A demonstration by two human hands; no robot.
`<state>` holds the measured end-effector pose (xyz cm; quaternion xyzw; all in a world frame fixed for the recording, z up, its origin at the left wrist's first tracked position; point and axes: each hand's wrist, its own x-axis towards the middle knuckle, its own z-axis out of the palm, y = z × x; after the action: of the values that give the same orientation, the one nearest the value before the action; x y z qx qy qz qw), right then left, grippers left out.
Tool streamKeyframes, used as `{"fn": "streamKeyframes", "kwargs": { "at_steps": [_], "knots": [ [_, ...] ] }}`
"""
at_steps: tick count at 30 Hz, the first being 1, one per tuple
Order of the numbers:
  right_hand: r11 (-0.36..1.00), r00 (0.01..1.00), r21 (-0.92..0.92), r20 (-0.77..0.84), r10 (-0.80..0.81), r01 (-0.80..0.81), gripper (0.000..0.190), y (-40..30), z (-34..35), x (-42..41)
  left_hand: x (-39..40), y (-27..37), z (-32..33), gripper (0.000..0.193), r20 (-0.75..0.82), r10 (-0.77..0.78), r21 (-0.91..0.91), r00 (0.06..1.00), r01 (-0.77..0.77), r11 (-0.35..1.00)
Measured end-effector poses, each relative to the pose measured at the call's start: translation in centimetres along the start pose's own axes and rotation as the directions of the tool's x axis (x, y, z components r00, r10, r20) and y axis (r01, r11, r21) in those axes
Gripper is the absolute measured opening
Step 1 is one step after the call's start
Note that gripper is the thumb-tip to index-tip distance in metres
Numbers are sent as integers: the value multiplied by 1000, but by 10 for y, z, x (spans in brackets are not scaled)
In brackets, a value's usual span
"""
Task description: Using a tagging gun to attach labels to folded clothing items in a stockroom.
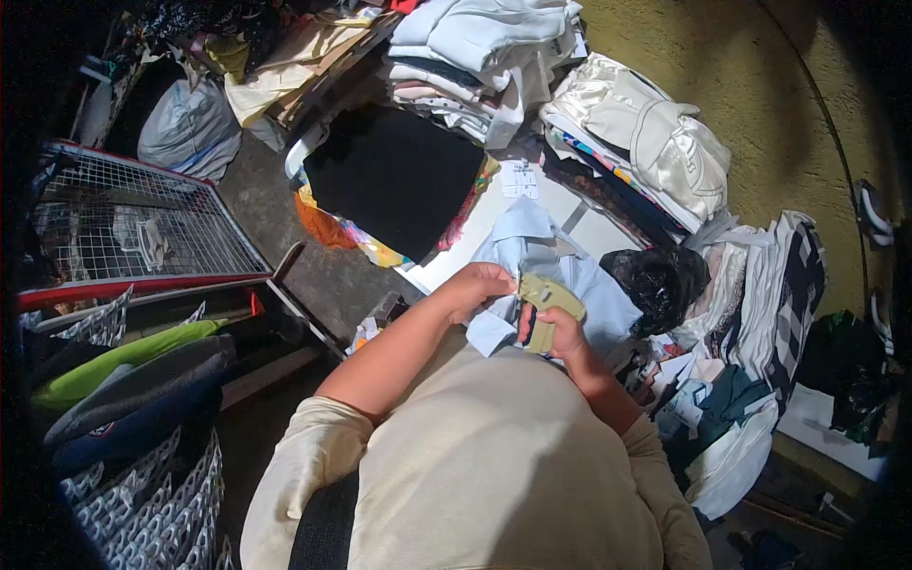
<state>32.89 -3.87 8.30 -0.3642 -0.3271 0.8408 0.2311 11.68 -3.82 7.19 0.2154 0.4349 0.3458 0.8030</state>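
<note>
A yellowish plastic tagging gun (552,303) is gripped in my right hand (559,331), its nose pointing up and to the left. My left hand (488,285) pinches something small at the gun's tip; what it is cannot be made out. Under and around both hands lies a crumpled light blue garment (595,285) with its collar towards the far side. Just beyond it a white paper with print (520,179) rests on the white table (563,203).
Folded white garments (484,35) are stacked at the back. A cream satin pile (641,135) stands by the yellow wall. Black cloth (392,178) lies left of the table's middle. A black plastic bag (652,285) sits at the right. A wire rack (142,228) stands left.
</note>
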Motion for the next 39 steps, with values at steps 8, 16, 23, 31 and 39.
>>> {"fn": "streamKeyframes", "kwargs": {
  "at_steps": [8,16,23,31,39],
  "knots": [
    [995,999,95,-41,-28,32,28,3,-2,2,-8,3,17,8,-118,150,-47,982,-156,987],
    [989,995,-106,-8,-103,101,24,1,-7,3,-13,3,18,6,-221,188,-6,957,-195,981],
    [825,966,-562,-179,-188,57,20,-2,2,-1,-6,-4,5,7,-272,152,-12,950,-161,987],
    [264,807,-921,82,-585,286,26,-24,24,-14,1,3,14,9,-435,168,-93,885,-230,969],
    [354,740,-925,-144,-657,135,35,-6,-29,-62,21,7,-51,21,-434,406,421,805,-217,881]
  ]
}}
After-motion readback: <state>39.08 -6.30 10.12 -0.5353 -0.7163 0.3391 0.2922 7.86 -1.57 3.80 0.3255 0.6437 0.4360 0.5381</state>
